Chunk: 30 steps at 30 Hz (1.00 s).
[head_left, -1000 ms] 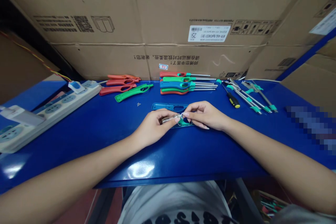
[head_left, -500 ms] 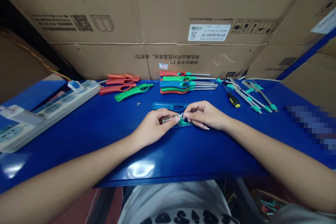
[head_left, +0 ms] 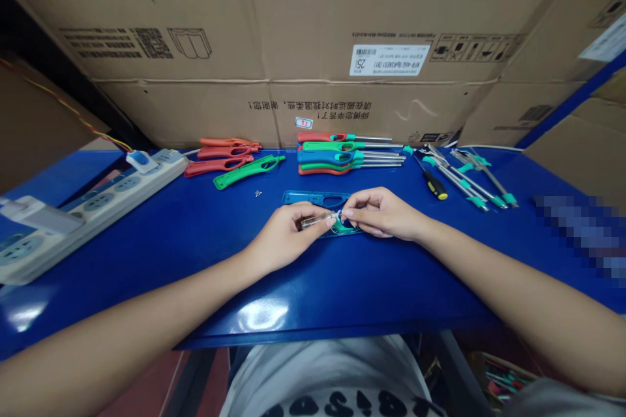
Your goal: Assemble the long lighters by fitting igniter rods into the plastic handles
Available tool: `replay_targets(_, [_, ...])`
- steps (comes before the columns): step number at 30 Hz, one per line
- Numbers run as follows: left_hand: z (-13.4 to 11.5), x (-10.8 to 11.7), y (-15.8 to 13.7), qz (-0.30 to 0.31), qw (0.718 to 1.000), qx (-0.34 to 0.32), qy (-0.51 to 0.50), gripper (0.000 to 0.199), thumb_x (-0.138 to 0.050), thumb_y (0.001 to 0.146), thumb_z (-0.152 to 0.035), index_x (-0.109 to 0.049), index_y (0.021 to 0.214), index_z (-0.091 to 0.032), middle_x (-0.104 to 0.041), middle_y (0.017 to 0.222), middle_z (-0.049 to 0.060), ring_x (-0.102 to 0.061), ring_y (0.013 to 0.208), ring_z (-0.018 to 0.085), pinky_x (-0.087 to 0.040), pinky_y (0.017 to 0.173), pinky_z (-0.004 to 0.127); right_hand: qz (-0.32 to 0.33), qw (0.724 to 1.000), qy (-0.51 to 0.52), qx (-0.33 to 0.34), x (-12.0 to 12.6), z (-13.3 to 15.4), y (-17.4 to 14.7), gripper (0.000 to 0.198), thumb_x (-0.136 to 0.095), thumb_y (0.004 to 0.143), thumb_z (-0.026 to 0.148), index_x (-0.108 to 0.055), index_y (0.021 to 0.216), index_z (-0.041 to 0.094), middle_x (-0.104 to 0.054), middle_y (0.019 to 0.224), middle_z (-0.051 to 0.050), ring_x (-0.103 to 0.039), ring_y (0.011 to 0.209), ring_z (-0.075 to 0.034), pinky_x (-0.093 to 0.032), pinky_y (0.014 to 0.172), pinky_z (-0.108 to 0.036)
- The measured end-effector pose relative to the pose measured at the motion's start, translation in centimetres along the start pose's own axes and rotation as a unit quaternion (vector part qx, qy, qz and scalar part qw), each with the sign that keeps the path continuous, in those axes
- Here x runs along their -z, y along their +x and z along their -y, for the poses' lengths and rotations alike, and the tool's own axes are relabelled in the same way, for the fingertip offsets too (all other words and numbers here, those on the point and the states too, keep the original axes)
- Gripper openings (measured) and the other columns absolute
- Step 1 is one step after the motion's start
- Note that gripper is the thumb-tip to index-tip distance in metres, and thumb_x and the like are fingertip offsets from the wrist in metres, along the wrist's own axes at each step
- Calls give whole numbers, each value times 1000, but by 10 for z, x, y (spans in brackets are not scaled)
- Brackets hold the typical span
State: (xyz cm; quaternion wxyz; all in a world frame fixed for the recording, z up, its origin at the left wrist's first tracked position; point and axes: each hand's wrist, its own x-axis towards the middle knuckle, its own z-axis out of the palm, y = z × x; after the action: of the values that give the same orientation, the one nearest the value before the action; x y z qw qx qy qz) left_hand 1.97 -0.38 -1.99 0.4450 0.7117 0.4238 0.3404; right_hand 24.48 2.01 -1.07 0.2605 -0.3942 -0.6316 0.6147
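Observation:
Between thumb and fingers, my left hand (head_left: 288, 234) holds a small clear lighter fuel tank (head_left: 315, 220), tilted slightly up to the right. The fingertips of my right hand (head_left: 384, 214) are pinched together at the tank's white-tipped end; any tiny part between them is too small to make out. Under the fingers lies a blue lighter handle half with a green trigger piece (head_left: 343, 228), partly covered by both hands. Just behind it rests another blue handle half (head_left: 308, 197), its right end hidden by my right hand.
Several finished-looking long lighters (head_left: 325, 158) are stacked at the back. Red handle halves (head_left: 222, 164) and a green one (head_left: 249, 172) lie left of them. A black-yellow screwdriver (head_left: 433, 184) and metal lighter tubes (head_left: 469, 186) lie right. A power strip (head_left: 107, 205) stands left, a cardboard wall (head_left: 303, 26) behind.
Some right-hand fingers have curled in slightly. Both hands otherwise stay at the tank's end, and the other things lie as before.

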Motion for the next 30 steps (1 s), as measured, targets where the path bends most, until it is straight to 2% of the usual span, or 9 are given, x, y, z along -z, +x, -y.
replay_targets(4, [1, 0, 0, 3, 1000, -4, 13, 28, -68, 89, -39, -80, 101, -16, -75, 92, 7, -65, 81, 18, -47, 72, 28, -2, 1000, 7, 5, -1, -1, 0, 39, -77, 80, 50, -64, 79, 13, -50, 46, 8, -34, 32, -2, -20, 30, -16])
replay_targets(9, [3, -2, -1, 4, 999, -15, 34, 29, -65, 91, -41, -80, 102, -18, -74, 90, 6, -64, 78, 18, -46, 70, 28, -10, 1000, 14, 6, -4, -1, 2, 39, -84, 73, 46, -63, 76, 13, -53, 49, 7, -37, 34, -2, -22, 31, -16])
replay_targets(22, [6, -6, -4, -10, 996, -56, 68, 26, -62, 95, -38, -81, 98, -20, -71, 84, 4, -60, 71, 14, -43, 64, 25, -37, 999, 17, 3, -10, -2, 3, 45, -87, 66, 50, -62, 75, 14, -51, 49, 8, -37, 37, -2, -22, 34, -17])
replay_targets(30, [8, -8, -6, 2, 996, -58, 73, 28, -62, 95, -40, -80, 105, -21, -68, 80, 3, -54, 65, 12, -39, 58, 23, -54, 999, -5, -3, -13, -3, 2, 43, -86, 68, 49, -64, 75, 13, -51, 49, 6, -38, 40, -3, -25, 37, -17])
